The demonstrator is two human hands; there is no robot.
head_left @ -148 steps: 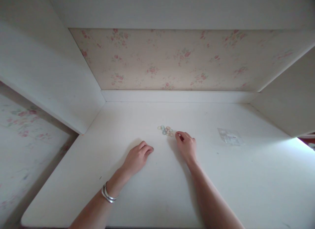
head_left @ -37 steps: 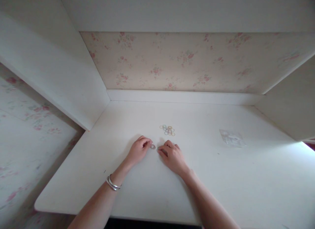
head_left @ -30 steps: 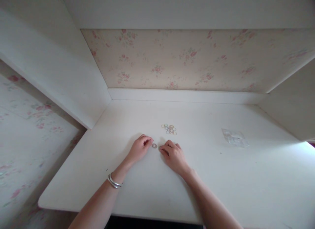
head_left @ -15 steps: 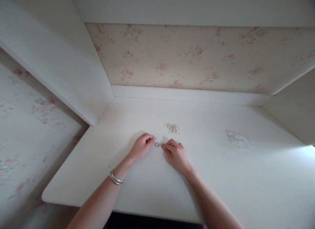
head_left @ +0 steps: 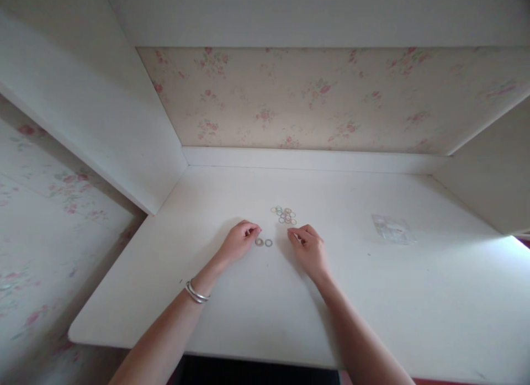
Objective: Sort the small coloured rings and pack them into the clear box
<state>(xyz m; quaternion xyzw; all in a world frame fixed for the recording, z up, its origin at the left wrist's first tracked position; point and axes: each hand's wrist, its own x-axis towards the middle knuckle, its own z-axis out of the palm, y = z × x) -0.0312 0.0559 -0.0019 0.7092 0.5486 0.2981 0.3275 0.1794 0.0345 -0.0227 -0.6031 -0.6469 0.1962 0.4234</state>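
Two small flat rings lie side by side on the white desk (head_left: 248,313): a thicker brownish-grey ring (head_left: 256,243) and a thinner grey ring (head_left: 266,244). My left hand (head_left: 240,240) rests just left of them, thumb and forefinger pinched together; anything between the tips is too small to make out. To the right of the rings, my right hand (head_left: 309,251) has its fingers curled and thumb against forefinger, with nothing visible in them. Beyond its fingertips lies a loose cluster of thin coloured rings (head_left: 285,215), pale yellow, green, pink and orange, some overlapping.
A clear plastic bag (head_left: 392,230) lies flat on the right of the desk. White panels (head_left: 144,153) close in the left side and back, with flowered wallpaper (head_left: 265,103) behind. The desk's front edge runs below my forearms.
My right hand has let go of the thinner ring beside the thicker one and drawn back to the right, toward the coloured cluster. My left hand has stayed nearly still. The view shifted slightly.
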